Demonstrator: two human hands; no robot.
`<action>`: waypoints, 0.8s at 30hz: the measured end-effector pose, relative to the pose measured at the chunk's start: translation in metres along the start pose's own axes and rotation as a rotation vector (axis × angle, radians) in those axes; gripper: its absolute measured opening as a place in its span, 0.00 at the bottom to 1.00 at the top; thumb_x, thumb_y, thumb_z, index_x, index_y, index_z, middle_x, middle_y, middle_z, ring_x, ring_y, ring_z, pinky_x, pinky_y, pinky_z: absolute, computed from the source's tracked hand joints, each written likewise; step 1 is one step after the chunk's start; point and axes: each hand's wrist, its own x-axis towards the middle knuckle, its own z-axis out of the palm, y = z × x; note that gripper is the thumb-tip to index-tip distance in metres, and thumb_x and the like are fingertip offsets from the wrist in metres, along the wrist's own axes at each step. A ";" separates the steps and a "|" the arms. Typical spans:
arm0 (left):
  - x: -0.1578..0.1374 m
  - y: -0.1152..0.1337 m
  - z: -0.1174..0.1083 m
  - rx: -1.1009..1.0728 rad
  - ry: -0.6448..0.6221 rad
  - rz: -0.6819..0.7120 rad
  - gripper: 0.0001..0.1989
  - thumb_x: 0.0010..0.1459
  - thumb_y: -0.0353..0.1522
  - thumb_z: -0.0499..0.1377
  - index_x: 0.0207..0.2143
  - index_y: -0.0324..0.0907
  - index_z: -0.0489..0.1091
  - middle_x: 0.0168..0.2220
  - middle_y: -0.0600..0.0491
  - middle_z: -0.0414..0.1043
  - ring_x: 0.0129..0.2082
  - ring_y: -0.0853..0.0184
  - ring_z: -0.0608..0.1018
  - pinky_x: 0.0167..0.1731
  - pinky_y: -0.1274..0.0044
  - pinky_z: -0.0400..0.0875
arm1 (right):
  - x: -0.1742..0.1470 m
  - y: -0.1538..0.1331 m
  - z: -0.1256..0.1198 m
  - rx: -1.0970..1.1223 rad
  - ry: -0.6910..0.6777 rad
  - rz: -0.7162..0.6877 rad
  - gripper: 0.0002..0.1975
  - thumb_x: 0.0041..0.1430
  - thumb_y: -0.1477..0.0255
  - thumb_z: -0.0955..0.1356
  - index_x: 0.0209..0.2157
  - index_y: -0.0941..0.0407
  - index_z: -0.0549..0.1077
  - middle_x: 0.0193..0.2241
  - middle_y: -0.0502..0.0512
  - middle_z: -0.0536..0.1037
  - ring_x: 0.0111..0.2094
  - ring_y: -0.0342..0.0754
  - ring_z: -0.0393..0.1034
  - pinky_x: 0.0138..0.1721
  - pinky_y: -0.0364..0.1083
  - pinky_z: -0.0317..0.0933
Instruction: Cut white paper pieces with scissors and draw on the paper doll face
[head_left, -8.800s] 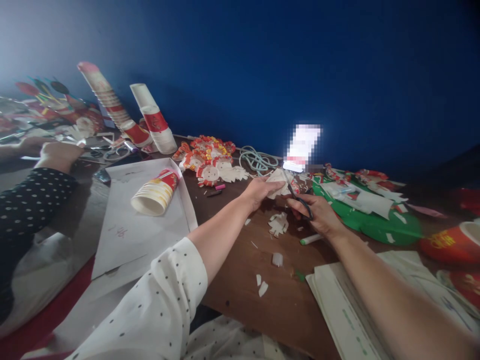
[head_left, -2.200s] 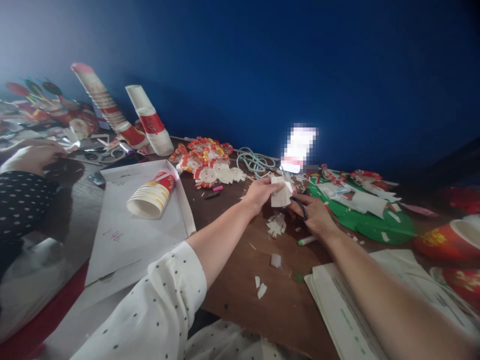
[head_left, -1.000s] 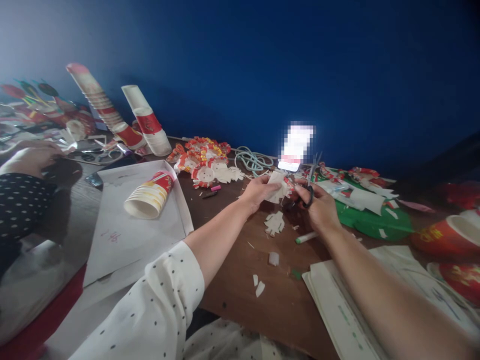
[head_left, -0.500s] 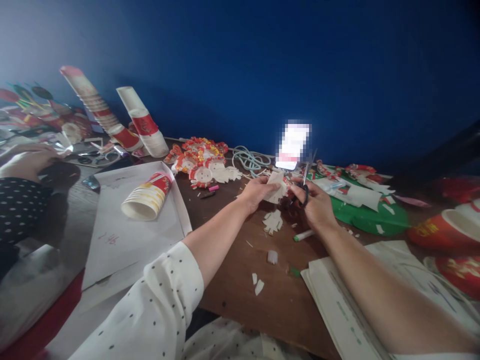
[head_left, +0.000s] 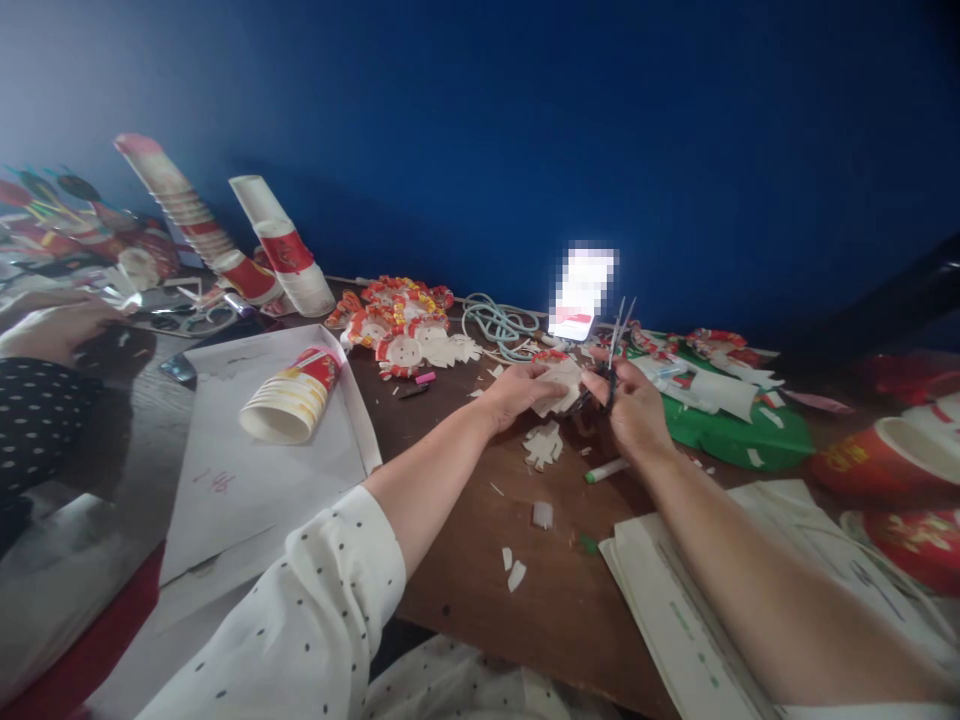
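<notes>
My left hand (head_left: 517, 393) pinches a white paper-cup cutout (head_left: 559, 385) with some red at its far edge. My right hand (head_left: 636, 405) grips scissors (head_left: 618, 345) by their dark handles. Their blades point up and away, slightly apart, beside the cutout. Part of the right fingers and the cutout's near side are hard to separate. Below the hands, another white cutout with a jagged edge (head_left: 544, 445) lies on the brown table (head_left: 480, 610). Close to my right wrist is a white marker with a green end (head_left: 606, 470).
Several red-and-white cutouts (head_left: 401, 325) lie piled by a pale cord (head_left: 495, 325). A lit phone (head_left: 576, 300) leans at the wall. Stacked paper cups (head_left: 289, 250) stand left; more cups (head_left: 289, 400) lie in a white box lid (head_left: 202, 500). A co-worker's hand (head_left: 64, 320) is far left.
The cutout in my left hand has turned flatter and broader to view. The scissors have swung more upright, their blades now showing apart beside it.
</notes>
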 end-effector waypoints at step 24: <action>-0.003 0.004 0.014 -0.222 0.212 0.254 0.19 0.44 0.36 0.69 0.38 0.39 0.70 0.34 0.52 0.76 0.29 0.72 0.76 0.33 0.79 0.70 | 0.002 0.007 0.009 0.226 -0.021 0.081 0.23 0.43 0.68 0.73 0.44 0.55 0.74 0.29 0.49 0.77 0.27 0.43 0.70 0.28 0.42 0.63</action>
